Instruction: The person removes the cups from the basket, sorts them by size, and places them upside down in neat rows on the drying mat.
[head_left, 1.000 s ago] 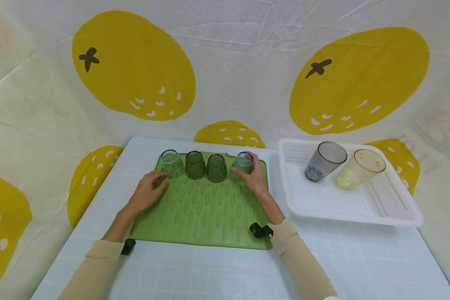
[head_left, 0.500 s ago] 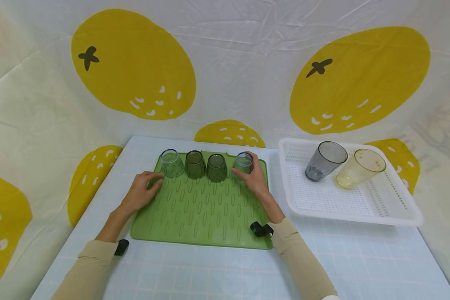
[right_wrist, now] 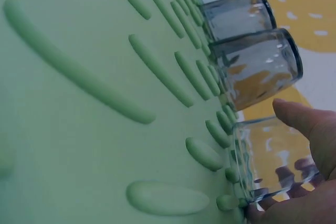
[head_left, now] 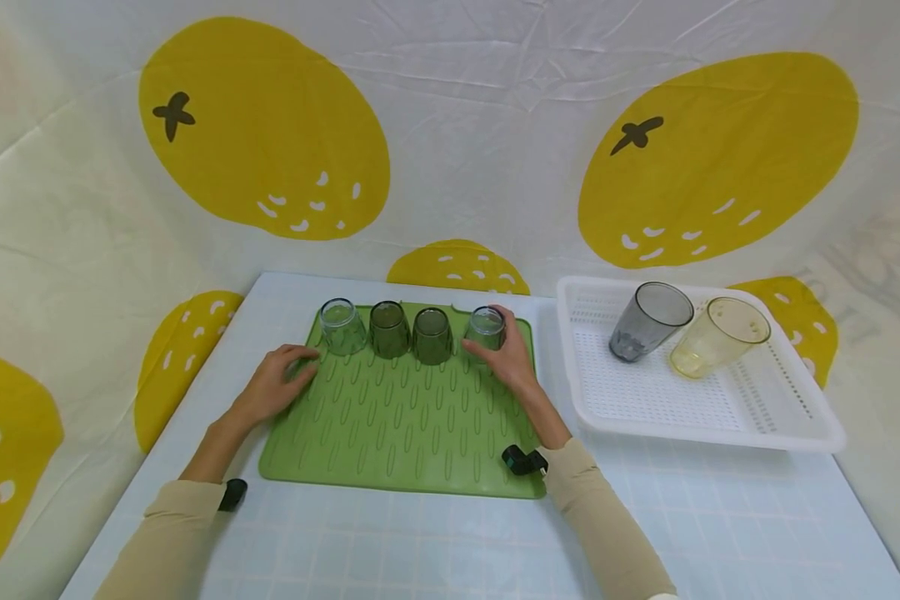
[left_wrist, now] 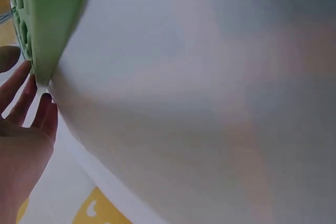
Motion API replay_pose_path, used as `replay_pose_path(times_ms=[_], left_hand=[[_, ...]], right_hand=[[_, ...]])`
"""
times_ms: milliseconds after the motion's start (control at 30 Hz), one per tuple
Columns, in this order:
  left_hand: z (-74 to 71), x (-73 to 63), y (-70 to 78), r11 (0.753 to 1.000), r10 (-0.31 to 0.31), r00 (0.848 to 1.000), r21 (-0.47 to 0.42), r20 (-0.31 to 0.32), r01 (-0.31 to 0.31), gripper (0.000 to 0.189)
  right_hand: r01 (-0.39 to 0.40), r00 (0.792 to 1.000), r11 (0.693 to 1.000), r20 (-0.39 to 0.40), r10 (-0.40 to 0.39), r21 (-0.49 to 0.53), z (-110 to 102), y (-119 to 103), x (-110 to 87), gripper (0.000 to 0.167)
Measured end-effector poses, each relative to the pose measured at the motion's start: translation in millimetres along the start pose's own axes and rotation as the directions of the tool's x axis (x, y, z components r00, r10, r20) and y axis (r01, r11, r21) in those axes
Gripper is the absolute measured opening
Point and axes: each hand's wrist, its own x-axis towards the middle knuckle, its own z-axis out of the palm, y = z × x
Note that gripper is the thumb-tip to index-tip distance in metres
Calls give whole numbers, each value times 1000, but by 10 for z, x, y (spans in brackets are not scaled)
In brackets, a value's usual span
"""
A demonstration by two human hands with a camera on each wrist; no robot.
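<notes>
A row of drinking glasses stands base up along the back of a green ribbed mat point(head_left: 390, 433). At the row's right end, my right hand point(head_left: 512, 357) holds a clear glass point(head_left: 484, 329) between thumb and fingers; the right wrist view shows this glass point(right_wrist: 270, 156) on the mat's surface. To its left are a dark glass point(head_left: 432, 337), another dark glass point(head_left: 390, 331) and a bluish clear glass point(head_left: 342, 328). My left hand point(head_left: 276, 383) is over the mat's left edge with nothing in it, fingers loosely bent, apart from the glasses.
Right of the mat, a white perforated plastic basket point(head_left: 660, 408) holds a tall grey glass point(head_left: 648, 323) and a tall yellow glass point(head_left: 716, 337), both leaning. A pale blue checked cloth point(head_left: 375, 542) covers the table. Behind it hangs a white curtain point(head_left: 480, 167) with yellow fruit prints.
My left hand has drawn back left from beside the bluish clear glass to the mat's left edge. My right hand stays on the clear glass at the right end.
</notes>
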Motion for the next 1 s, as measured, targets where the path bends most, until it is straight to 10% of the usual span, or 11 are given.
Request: replay_pose_path(times_ms=[467,1000], left_hand=[[-48,-64,-145,995,100,989,-26,105,-98,37],[-75,-65,-157,987,157,978,-46,136,-152,41]], right_hand=[[-31,999,998,33,32,-46,-57,-70,-69,99],[97,994,991,-34,-101,-93,-227,-543,-279,83]])
